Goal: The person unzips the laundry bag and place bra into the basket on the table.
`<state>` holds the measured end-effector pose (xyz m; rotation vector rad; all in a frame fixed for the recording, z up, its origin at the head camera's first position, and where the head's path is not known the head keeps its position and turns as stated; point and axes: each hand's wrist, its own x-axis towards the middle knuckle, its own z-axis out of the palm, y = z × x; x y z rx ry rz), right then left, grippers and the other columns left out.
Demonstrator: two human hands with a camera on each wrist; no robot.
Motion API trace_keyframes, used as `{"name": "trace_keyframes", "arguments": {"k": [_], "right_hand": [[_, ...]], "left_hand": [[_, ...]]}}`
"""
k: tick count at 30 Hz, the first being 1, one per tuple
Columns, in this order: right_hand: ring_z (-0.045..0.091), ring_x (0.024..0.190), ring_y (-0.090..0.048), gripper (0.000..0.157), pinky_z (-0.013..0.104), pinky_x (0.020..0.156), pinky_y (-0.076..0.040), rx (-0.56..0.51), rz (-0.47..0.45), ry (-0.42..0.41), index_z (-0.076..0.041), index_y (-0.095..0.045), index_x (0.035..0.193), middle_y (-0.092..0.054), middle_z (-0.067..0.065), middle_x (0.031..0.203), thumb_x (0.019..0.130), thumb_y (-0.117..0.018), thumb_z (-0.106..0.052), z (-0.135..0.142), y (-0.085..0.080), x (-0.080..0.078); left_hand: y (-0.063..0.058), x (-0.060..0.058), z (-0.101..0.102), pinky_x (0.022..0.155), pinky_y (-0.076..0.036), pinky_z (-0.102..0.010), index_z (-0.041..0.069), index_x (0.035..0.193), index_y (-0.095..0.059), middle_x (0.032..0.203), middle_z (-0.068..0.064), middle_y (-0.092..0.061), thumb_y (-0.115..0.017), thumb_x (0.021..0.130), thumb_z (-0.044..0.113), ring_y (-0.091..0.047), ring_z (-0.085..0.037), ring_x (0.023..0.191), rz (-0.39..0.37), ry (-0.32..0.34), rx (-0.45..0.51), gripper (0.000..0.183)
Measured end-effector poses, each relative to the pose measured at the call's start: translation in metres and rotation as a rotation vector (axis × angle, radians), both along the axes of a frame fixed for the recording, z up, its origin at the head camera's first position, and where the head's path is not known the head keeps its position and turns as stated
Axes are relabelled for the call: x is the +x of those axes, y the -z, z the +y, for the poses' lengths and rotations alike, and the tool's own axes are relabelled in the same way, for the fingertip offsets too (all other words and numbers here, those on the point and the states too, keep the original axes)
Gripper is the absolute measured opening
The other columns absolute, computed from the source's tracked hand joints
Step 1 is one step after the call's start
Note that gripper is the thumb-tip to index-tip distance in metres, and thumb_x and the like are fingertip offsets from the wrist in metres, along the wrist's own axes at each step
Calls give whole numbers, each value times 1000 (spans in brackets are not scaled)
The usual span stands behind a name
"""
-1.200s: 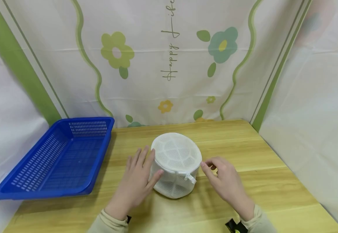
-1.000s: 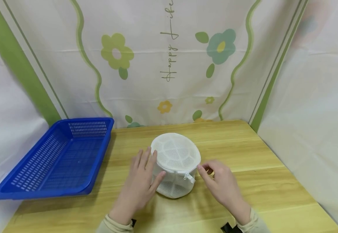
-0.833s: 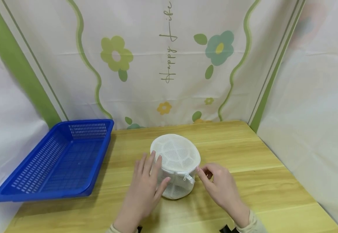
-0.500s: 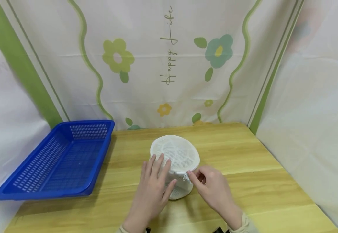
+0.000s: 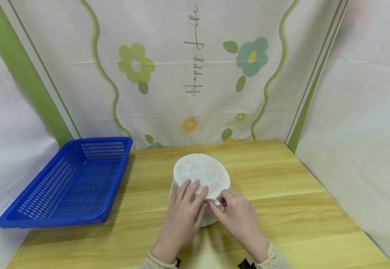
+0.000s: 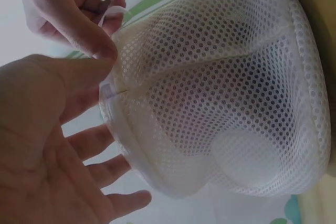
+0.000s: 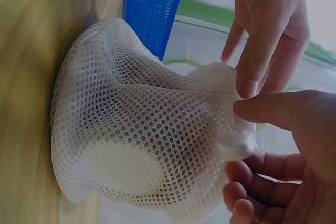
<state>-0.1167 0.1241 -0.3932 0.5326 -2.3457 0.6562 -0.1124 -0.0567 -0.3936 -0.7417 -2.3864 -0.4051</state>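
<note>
Mesh bag (image 5: 201, 170) (white) under left fingers (image 5: 191, 190), zipper tab (image 7: 235, 146) between right fingers (image 5: 228, 195)

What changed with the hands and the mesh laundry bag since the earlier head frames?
Left hand moved rightward, fingers now over the front of the bag's lid. Right hand moved left from beside the bag; its thumb and fingers are now around the zipper pull tab. The mesh laundry bag stayed upright on the table, blue plastic basket unmoved.
</note>
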Motion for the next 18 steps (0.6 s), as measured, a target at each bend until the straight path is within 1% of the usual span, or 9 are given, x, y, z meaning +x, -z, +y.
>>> {"name": "trace_keyframes", "arguments": {"k": [4, 7, 10, 14, 18], "right_hand": [[5, 57, -38, 41, 16, 44, -33, 5, 39, 13, -16, -52, 69, -45, -9, 67, 65, -91, -26, -4, 1, 0], [5, 57, -37, 45, 16, 43, -32, 19, 66, 18, -14, -50, 70, -44, -8, 68, 62, -94, -26, -7, 3, 2], [6, 58, -39, 43, 16, 44, -35, 48, 85, 6, -13, -53, 73, -47, -6, 70, 62, -94, -24, -8, 3, 3], [6, 59, -42, 36, 16, 45, -38, 78, 79, -4, -12, -57, 73, -51, -4, 71, 65, -91, -20, -10, 3, 4], [7, 55, -44, 30, 17, 42, -37, 86, 81, 37, -10, -61, 70, -53, -3, 68, 66, -90, -17, -10, 3, 5]], "left_hand": [[-1, 0, 0, 107, -26, -66, 15, 127, -66, 134, -12, -57, -75, 87, 18, -47, -38, 128, 26, -14, 3, 41], [-1, -1, 1, 106, -27, -66, 15, 123, -68, 131, -12, -60, -79, 83, 14, -50, -38, 125, 55, -15, 13, 42], [0, -1, 1, 106, -28, -66, 14, 121, -69, 129, -11, -62, -79, 82, 14, -52, -37, 123, 75, -17, 18, 40], [1, -2, 1, 105, -30, -65, 13, 119, -69, 126, -11, -63, -77, 85, 14, -53, -37, 121, 81, -17, 24, 36], [2, -2, 2, 105, -31, -64, 12, 118, -70, 125, -11, -64, -77, 86, 13, -54, -38, 120, 78, -12, 31, 33]]}}
